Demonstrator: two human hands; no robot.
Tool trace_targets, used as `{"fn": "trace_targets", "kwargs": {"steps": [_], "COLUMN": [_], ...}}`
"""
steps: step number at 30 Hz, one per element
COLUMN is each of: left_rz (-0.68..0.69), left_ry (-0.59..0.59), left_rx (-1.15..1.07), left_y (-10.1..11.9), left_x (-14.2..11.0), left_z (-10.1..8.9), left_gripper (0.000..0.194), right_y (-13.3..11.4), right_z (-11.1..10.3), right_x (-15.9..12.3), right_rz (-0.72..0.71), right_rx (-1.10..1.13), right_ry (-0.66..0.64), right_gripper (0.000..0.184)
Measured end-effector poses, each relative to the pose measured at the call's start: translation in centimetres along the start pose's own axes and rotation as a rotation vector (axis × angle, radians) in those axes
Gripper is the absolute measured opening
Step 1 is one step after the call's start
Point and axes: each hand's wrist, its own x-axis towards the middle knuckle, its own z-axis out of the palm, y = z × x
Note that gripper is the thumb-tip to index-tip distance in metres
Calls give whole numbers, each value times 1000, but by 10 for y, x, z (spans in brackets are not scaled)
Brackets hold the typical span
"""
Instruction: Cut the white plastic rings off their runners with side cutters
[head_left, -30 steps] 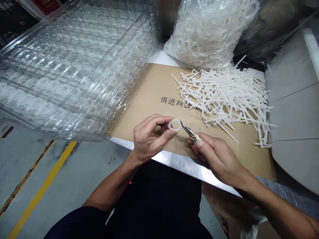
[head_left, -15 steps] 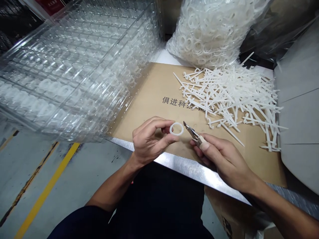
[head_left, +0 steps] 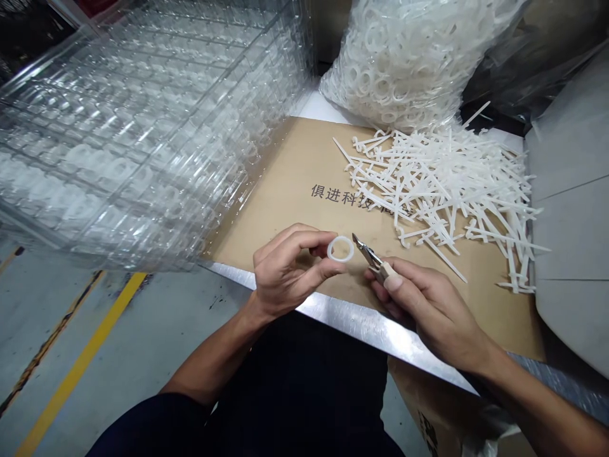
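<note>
Steel table edge [head_left: 361, 324]: runs diagonally below both hands, nearest surface.
Left hand [head_left: 288, 273]: above the table edge, thumb and fingertips pinched closed on the ring.
White plastic ring [head_left: 340, 259]: held on edge in the left hand, its hole facing the view, over the cardboard.
Right hand [head_left: 428, 311]: curled firmly around the cutter handle, no gap showing between thumb and fingers.
Small side cutters [head_left: 367, 252]: pale handle in the right hand, metal tips just beside the ring, not clearly touching it; jaws too small to judge.
Cardboard sheet [head_left: 457, 304]: lies under both hands, printed with dark Chinese characters [head_left: 342, 193].
White plastic runners [head_left: 442, 184]: loose tangled heap, upper right of the cardboard.
Clear plastic bag [head_left: 394, 70]: full of white rings, top centre, touching the heap.
Clear plastic trays [head_left: 143, 127]: stacked, upper left, holding white rings.
Grey panel [head_left: 571, 222]: far right.
Concrete floor [head_left: 80, 362]: lower left, with a yellow line.
</note>
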Motion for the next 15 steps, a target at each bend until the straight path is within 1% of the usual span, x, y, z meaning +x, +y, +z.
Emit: {"fn": "trace_targets", "kwargs": {"steps": [7,12,15], "left_rz": [-15,-25,-65], "left_ry": [-4,-18,-33], "left_rx": [-10,-6,-15], "left_y": [1,-2,-1], "left_x": [-1,-1,-3], "left_z": [0,0,-3], "left_gripper": [27,27,26], "right_y": [-1,1,3], "right_z": [-1,0,2], "right_x": [0,1,2], "right_rz": [-9,4,-10], "right_rx": [7,51,72], "right_ry": [-7,-15,-5], "right_gripper": [38,38,38]}}
